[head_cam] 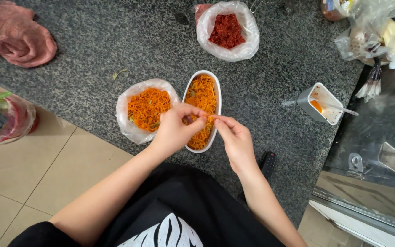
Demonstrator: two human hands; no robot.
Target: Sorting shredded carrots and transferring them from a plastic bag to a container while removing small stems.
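both hands, left hand and right hand, pinch orange shreds over the full oval white tray, beside a half-full bag

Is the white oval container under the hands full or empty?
Full. The white oval container is heaped with orange shredded food along its whole visible length, where the left hand and right hand meet.

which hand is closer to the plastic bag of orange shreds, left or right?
Left. The left hand sits right beside the bag of orange shreds, at its right edge. The right hand is farther off, across the white oval container.
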